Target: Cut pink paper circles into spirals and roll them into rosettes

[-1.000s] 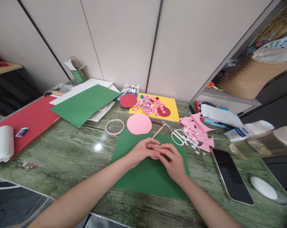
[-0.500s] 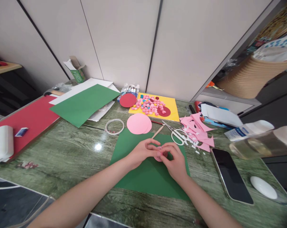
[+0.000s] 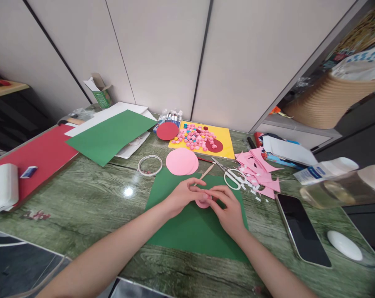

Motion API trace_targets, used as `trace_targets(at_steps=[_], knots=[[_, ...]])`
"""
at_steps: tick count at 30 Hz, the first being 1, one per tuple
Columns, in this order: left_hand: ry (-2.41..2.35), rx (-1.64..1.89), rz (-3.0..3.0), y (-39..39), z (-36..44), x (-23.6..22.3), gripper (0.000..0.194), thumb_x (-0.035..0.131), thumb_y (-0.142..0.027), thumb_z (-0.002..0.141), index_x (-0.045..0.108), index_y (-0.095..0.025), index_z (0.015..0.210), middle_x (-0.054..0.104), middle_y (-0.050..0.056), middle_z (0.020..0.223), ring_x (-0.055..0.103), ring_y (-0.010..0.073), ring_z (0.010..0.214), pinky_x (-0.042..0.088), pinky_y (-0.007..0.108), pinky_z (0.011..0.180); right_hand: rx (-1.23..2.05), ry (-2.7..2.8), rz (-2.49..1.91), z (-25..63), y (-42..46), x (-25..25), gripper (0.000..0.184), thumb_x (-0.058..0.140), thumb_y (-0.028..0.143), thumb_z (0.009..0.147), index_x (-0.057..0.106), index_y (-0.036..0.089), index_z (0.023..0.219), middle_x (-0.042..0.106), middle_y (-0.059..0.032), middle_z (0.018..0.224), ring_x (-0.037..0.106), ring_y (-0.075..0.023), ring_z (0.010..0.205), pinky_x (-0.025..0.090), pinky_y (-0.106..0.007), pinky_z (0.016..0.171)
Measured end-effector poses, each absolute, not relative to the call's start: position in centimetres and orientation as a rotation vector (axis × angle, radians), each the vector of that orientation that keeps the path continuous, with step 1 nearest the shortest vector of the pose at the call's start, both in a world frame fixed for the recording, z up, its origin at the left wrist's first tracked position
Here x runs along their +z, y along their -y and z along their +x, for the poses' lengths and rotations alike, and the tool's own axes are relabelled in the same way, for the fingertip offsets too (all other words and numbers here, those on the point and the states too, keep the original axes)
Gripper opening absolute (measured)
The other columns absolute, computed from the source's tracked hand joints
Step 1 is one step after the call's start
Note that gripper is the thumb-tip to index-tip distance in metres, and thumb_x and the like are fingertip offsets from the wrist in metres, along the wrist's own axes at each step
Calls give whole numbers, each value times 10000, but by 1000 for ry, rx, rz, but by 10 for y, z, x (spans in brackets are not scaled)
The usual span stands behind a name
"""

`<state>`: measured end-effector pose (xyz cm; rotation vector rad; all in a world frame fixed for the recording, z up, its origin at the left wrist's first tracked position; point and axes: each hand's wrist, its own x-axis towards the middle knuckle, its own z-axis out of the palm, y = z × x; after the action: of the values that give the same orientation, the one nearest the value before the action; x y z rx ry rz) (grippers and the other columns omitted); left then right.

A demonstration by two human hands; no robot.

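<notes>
Both of my hands meet over a green paper sheet (image 3: 193, 231) lying on the table in front of me. My left hand (image 3: 182, 196) and my right hand (image 3: 227, 211) pinch a small pink paper piece (image 3: 202, 203) between their fingertips, fingers curled round it. A thin wooden stick (image 3: 206, 171) lies just beyond my fingers, and pink paper circles (image 3: 181, 161) lie behind it.
White scissors (image 3: 233, 176) and pink paper scraps (image 3: 258, 169) lie to the right, with a phone (image 3: 302, 229) and a white mouse (image 3: 344, 245) further right. A tape ring (image 3: 150, 165), a green sheet (image 3: 109, 134), a red sheet (image 3: 41, 155) lie to the left. A yellow sheet (image 3: 223, 145) carries small paper rolls.
My fingers have shifted slightly around the pink piece, turning it between both hands. My arms stay in the same place.
</notes>
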<state>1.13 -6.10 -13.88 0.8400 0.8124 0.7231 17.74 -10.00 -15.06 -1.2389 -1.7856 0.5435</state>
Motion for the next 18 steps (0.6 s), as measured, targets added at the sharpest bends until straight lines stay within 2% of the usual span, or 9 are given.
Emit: trace_targets(at_steps=[5, 11, 18], knots=[[-818, 648, 953, 56, 6, -136, 423, 747, -207, 587, 557, -152, 961, 675, 29, 724, 626, 131, 650, 464, 287, 688, 490, 1810, -1214, 178, 100, -154, 156, 568, 200, 811, 671, 247, 918, 585, -43, 883, 583, -163, 821, 504, -299, 711], [-789, 616, 1002, 55, 7, -131, 401, 744, -185, 580, 568, -135, 937, 667, 31, 715, 638, 145, 660, 492, 352, 744, 476, 1826, -1172, 177, 100, -154, 134, 584, 184, 803, 669, 235, 893, 589, -40, 864, 577, -143, 757, 504, -278, 673], [-765, 625, 973, 57, 8, -132, 377, 741, -185, 589, 573, -135, 922, 646, 25, 732, 618, 126, 664, 496, 337, 733, 531, 1834, -1168, 177, 99, -153, 123, 577, 204, 811, 661, 241, 893, 577, -39, 866, 567, -136, 722, 504, -274, 650]])
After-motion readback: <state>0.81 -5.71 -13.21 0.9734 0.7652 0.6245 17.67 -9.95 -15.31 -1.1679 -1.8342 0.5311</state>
